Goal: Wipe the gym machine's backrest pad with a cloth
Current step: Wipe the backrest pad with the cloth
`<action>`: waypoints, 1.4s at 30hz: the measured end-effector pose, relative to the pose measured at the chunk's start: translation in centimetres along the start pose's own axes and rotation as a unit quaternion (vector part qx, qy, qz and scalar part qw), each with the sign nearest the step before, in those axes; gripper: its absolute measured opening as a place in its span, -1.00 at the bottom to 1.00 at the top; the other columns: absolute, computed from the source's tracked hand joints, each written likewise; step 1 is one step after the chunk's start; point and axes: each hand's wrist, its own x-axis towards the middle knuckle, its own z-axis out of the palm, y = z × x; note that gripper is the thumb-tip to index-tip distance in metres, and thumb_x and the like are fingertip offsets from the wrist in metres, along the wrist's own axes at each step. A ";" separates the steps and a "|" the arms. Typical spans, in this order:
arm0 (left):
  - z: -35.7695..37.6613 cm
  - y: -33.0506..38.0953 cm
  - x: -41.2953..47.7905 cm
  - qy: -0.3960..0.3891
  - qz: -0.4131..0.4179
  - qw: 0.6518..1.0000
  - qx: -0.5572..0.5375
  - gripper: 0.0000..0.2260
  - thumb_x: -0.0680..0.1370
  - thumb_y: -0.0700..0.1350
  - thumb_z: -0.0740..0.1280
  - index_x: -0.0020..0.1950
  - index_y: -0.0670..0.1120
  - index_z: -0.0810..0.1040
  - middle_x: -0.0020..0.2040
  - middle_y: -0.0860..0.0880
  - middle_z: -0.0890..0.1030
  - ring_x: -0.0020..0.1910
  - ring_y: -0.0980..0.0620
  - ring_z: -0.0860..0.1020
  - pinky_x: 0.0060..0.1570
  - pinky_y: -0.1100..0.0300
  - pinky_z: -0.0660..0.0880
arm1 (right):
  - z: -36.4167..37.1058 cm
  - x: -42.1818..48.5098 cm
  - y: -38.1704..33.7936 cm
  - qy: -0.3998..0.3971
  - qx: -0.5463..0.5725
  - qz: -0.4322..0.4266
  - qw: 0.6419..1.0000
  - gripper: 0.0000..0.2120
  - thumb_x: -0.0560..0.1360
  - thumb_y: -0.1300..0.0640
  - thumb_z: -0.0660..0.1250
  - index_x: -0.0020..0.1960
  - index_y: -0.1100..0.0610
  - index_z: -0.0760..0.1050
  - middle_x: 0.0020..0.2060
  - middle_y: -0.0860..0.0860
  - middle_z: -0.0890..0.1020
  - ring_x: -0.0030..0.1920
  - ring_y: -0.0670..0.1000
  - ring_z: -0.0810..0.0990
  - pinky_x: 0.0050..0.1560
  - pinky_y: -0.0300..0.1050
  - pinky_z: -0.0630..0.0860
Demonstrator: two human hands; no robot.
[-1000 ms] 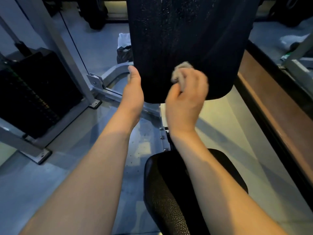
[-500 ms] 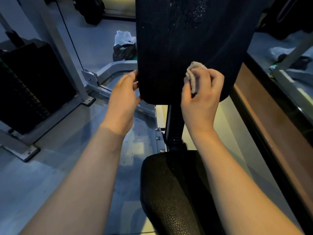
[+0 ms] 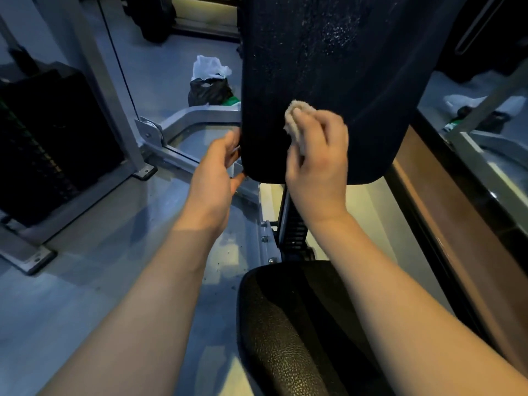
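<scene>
The black backrest pad (image 3: 337, 67) fills the upper middle of the view, with pale specks on its upper part. My right hand (image 3: 317, 155) grips a small wadded beige cloth (image 3: 297, 115) and holds it against the pad's lower middle. At the pad's lower left edge, my left hand (image 3: 214, 172) grips the rim, fingers curled behind it and thumb at the bottom corner. Below the pad sits the black textured seat (image 3: 294, 332).
The dark weight stack (image 3: 43, 144) and grey steel frame (image 3: 94, 81) stand at the left. A black bag with a white bag (image 3: 210, 81) lies on the floor behind the pad. A brown ledge (image 3: 463, 224) runs along the right. A toothed adjustment post (image 3: 294, 227) joins seat and pad.
My right hand with the cloth slid left across the lower pad, after moving right before that. My left hand shifted from lying flat along the pad's edge to gripping its lower left corner.
</scene>
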 end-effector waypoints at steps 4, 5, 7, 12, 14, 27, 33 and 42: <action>-0.1 -0.1 -0.1 -0.015 -0.003 1.000 0.001 -0.60 0.73 0.04 0.03 0.51 0.02 0.45 0.40 0.17 0.55 0.42 0.20 0.43 0.48 -0.03 0.33 | 0.2 -4.4 -0.9 -0.167 0.011 -0.083 0.982 -0.68 0.57 0.28 0.32 0.31 0.31 0.58 0.21 0.22 0.59 0.17 0.21 0.55 0.16 0.04 0.56; -0.2 -0.1 0.0 -0.017 -0.007 1.000 0.000 -0.58 0.73 0.05 0.02 0.53 0.01 0.43 0.43 0.16 0.52 0.44 0.19 0.42 0.50 -0.04 0.31 | -0.2 -4.5 -0.6 -0.200 0.007 -0.111 0.974 -0.70 0.58 0.28 0.35 0.30 0.31 0.58 0.21 0.20 0.60 0.16 0.21 0.56 0.12 0.06 0.58; -0.4 -0.2 0.2 -0.025 -0.012 1.000 -0.002 -0.56 0.73 0.08 0.01 0.55 -0.01 0.40 0.46 0.14 0.49 0.47 0.18 0.39 0.52 -0.08 0.29 | -0.7 -2.6 0.1 -0.172 0.010 -0.133 0.976 -0.77 0.63 0.27 0.33 0.26 0.29 0.62 0.16 0.19 0.62 0.12 0.21 0.59 0.15 0.01 0.56; -0.7 -0.6 0.5 -0.035 -0.012 0.999 -0.002 -0.54 0.73 0.11 0.01 0.57 -0.02 0.37 0.49 0.14 0.47 0.48 0.19 0.38 0.52 -0.05 0.30 | 0.1 1.7 -0.8 0.000 -0.016 -0.043 0.999 -0.72 0.53 0.39 0.33 0.22 0.29 0.63 0.10 0.22 0.61 0.09 0.16 0.54 0.18 -0.08 0.47; -0.7 -0.6 0.7 -0.044 -0.010 0.999 0.000 -0.54 0.73 0.11 0.02 0.57 -0.01 0.36 0.50 0.13 0.45 0.49 0.18 0.37 0.53 -0.06 0.28 | 0.5 -0.7 -1.4 -0.045 -0.002 -0.057 0.997 -0.71 0.54 0.36 0.32 0.23 0.30 0.62 0.14 0.22 0.61 0.12 0.14 0.53 0.18 -0.10 0.45; -1.9 -0.9 1.3 -0.080 0.002 0.997 0.019 -0.42 0.60 0.20 0.01 0.57 0.02 0.37 0.49 0.14 0.46 0.49 0.20 0.36 0.52 -0.06 0.28 | 0.2 1.0 -1.0 -0.093 0.004 -0.151 0.984 -0.79 0.63 0.29 0.33 0.22 0.27 0.64 0.13 0.17 0.63 0.06 0.20 0.59 0.12 -0.05 0.49; -2.4 -1.0 1.6 -0.104 -0.002 0.995 0.009 -0.44 0.66 0.18 -0.08 0.58 -0.01 0.35 0.52 0.10 0.43 0.52 0.17 0.33 0.53 -0.08 0.26 | -0.3 4.3 -0.8 -0.114 -0.023 -0.215 0.970 -0.80 0.68 0.20 0.31 0.20 0.24 0.65 0.01 0.20 0.62 -0.02 0.22 0.57 -0.07 0.05 0.56; -2.3 -1.5 2.0 -0.091 -0.008 0.996 0.006 -0.42 0.65 0.21 -0.05 0.59 -0.01 0.32 0.51 0.11 0.44 0.50 0.20 0.34 0.51 -0.04 0.30 | 0.0 -0.1 -1.2 -0.172 -0.022 -0.211 0.962 -0.77 0.68 0.22 0.32 0.29 0.26 0.60 0.14 0.18 0.61 0.04 0.20 0.56 -0.04 0.06 0.55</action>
